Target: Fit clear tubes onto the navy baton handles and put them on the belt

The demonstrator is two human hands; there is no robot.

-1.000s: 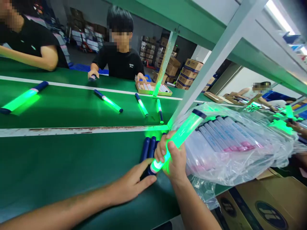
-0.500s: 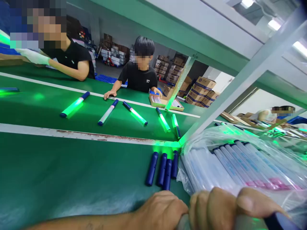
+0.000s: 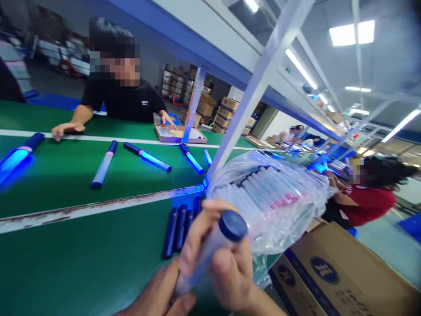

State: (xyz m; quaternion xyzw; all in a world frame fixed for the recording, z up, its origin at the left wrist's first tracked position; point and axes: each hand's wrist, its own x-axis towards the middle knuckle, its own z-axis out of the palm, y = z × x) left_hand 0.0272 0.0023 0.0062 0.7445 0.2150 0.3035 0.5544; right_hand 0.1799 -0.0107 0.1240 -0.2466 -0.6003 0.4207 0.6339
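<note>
Both my hands are wrapped round a clear tube with a dark blue cap (image 3: 233, 225), tilted up towards the right. My left hand (image 3: 179, 276) grips its lower part, and my right hand (image 3: 230, 272) closes round the upper part below the cap. Just behind them, several dark blue handles (image 3: 170, 232) lie side by side on the green table (image 3: 82, 272). A plastic bag (image 3: 272, 232) of clear tubes with pink ends rests to the right. Beyond the pale strip, several light sticks (image 3: 104, 164) lie on the green surface, most glowing blue.
A slanted white post (image 3: 243, 101) rises beside the bag. Across the table a person in black (image 3: 125, 101) has a hand at a shallow carton (image 3: 180, 134). Cardboard boxes (image 3: 345, 263) stand lower right, near a person in red (image 3: 371, 202).
The view has swung right. My hands have risen into fuller view with the capped tube. The glow of the sticks has turned from green to blue.
</note>
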